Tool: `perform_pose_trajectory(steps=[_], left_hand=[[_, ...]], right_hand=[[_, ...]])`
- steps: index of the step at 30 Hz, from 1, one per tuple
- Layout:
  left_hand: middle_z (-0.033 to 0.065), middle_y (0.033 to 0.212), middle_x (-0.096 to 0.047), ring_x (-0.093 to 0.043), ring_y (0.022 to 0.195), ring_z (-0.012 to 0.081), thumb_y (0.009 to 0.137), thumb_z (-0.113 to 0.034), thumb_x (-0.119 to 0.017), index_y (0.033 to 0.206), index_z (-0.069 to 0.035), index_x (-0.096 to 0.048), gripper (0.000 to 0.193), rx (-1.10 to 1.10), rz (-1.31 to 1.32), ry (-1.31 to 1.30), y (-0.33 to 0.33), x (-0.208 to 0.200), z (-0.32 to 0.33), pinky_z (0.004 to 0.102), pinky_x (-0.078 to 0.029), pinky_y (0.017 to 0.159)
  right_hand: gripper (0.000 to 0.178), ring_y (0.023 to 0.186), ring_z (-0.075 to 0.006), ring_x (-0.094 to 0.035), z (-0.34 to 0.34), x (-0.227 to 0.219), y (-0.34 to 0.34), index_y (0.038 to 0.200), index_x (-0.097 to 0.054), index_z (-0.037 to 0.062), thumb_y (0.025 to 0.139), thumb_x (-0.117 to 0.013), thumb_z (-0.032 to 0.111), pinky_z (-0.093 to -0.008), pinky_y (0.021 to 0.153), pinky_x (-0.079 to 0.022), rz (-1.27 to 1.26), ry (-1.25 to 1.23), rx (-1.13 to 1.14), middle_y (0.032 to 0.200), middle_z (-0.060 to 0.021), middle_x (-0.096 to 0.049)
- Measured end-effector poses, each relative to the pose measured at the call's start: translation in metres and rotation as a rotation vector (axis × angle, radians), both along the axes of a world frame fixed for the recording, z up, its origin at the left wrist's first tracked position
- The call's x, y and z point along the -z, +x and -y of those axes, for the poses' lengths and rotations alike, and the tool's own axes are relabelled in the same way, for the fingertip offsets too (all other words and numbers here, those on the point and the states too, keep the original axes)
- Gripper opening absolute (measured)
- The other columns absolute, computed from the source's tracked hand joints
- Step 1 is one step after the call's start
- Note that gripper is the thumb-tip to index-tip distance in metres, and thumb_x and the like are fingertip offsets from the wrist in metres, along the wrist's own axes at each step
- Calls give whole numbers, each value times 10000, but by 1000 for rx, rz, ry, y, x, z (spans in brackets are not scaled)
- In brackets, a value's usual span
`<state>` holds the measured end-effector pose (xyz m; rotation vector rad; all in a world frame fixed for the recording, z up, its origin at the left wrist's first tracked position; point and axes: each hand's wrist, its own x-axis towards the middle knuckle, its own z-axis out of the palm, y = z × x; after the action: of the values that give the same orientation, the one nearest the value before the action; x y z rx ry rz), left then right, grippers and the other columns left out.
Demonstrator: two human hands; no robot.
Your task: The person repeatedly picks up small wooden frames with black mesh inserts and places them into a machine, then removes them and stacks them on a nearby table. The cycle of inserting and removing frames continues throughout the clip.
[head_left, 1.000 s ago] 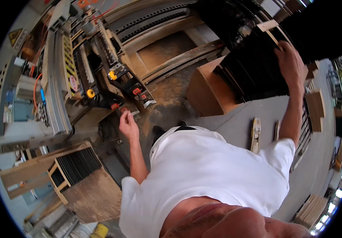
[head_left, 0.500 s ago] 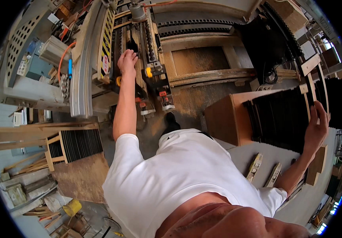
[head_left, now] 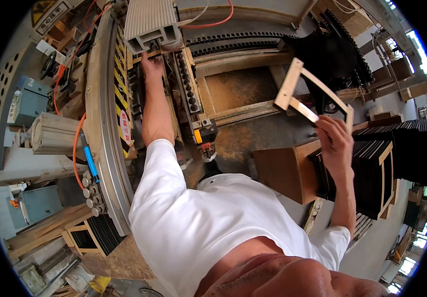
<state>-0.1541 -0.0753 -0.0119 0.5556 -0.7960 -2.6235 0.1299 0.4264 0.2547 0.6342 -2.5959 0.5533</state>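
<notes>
My right hand (head_left: 335, 146) is closed on one edge of a light wooden frame (head_left: 289, 85), which is held up and tilted in the air above the floor. My left arm stretches into the machine, and my left hand (head_left: 152, 69) lies between its rails, just below a ribbed grey metal block (head_left: 149, 24). Its fingertips are partly hidden there, and what they touch cannot be seen. Beside that hand runs a rail with a row of dark rollers (head_left: 189, 86). Close to my right forearm stands a stack of frames with dark edges (head_left: 384, 180).
A brown wooden box (head_left: 285, 171) stands by the right-hand stack. Yellow and black striped tape (head_left: 121, 104) runs along the machine's left side, near an orange hose (head_left: 77, 143). Another stack of dark frames (head_left: 105, 232) sits at lower left.
My right hand has lifted a frame off the right-hand stack and brought it leftward and up. My left hand stays in the machine, where the grey block now hangs over it.
</notes>
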Motion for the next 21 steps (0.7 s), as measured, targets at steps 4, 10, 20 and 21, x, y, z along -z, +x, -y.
perform_pose_trajectory(steps=[4,10,20,21], left_hand=[[147,1583,100,7,1467,330,983,-368,-519,1535,-161,19,797,-30,-79,215,4,2,-1,493,-135,1196],[38,1060,-597,-560,1013,211,933,-180,-612,1160,-92,-575,246,8,39,83,122,9,-63,406,-511,855],[73,1134,-593,-588,1126,261,935,-49,-558,1215,-47,-533,281,-102,154,59,405,-14,-155,399,-506,938],[74,1135,-598,-589,1128,262,938,-53,-556,1212,-45,-538,274,-128,174,56,420,-20,-163,398,-506,947]], right_hand=[[160,890,-283,-629,36,35,-46,927,-670,18,774,-692,-22,-362,769,-511,47,9,-138,973,-101,-687],[130,877,-284,-623,119,88,-116,908,-677,54,781,-700,51,-377,773,-505,54,-3,-420,954,-83,-691],[204,892,-306,-593,310,197,-197,998,-660,69,796,-641,95,-426,781,-455,-72,9,-875,917,-99,-675],[226,905,-307,-593,322,209,-206,1010,-656,70,786,-632,86,-432,795,-452,-89,46,-862,935,-101,-674]])
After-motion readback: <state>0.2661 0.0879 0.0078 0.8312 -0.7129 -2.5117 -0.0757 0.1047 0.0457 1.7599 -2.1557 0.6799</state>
